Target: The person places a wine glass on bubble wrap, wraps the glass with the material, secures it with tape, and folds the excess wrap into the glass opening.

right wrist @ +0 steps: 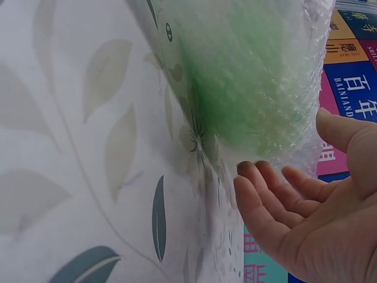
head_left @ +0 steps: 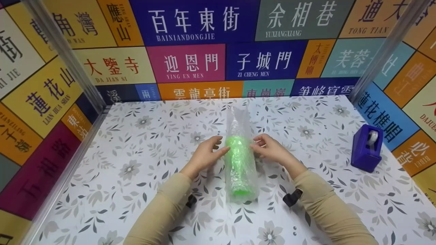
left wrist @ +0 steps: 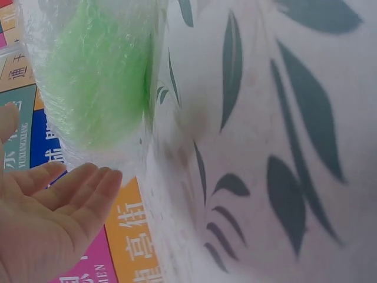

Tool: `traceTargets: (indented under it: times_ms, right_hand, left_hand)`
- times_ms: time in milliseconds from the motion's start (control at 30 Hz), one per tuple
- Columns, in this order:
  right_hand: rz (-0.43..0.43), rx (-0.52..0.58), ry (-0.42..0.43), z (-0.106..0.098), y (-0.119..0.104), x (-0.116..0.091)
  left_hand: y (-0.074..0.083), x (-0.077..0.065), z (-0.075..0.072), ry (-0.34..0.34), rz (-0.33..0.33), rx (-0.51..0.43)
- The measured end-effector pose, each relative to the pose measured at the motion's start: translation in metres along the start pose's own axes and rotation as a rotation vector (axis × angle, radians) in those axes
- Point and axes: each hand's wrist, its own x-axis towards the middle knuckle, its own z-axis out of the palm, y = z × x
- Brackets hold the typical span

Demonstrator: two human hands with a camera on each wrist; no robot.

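A bright green object (head_left: pixel 237 160), seen only blurrily, lies lengthwise on the table inside a roll of clear bubble wrap (head_left: pixel 237 119). The wrap extends past its far end as a loose, see-through tube. On the left side, my left hand (head_left: pixel 206 153) has its thumb tip right at the wrap, its fingers loosely bent beside it. Opposite, my right hand (head_left: pixel 270 149) stands with its fingertips by the wrap's right edge. Both wrist views show relaxed fingers (left wrist: pixel 88 194) and an open palm (right wrist: pixel 324 230) next to the bundle, gripping nothing.
A purple tape dispenser (head_left: pixel 367 148) with a roll of clear tape (head_left: pixel 373 136) stands at the table's right side. The table (head_left: pixel 143 200) has a floral-patterned cover. Colourful sign-covered walls (head_left: pixel 190 61) border it at the back and both sides.
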Motion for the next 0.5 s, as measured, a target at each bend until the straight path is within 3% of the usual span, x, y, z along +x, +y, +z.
traceTargets:
  times_ms: [200, 333, 500]
  right_hand:
    - [0.104, 0.086, -0.048, 0.001, 0.000, 0.002]
    - [0.125, 0.134, -0.072, 0.004, -0.001, 0.002]
    - [0.135, 0.183, -0.094, 0.007, 0.001, 0.004]
  left_hand:
    - [-0.001, 0.001, 0.005, 0.005, -0.121, -0.266]
    - [-0.001, 0.005, 0.009, 0.019, -0.187, -0.449]
    - [0.002, 0.012, 0.013, 0.024, -0.279, -0.570]
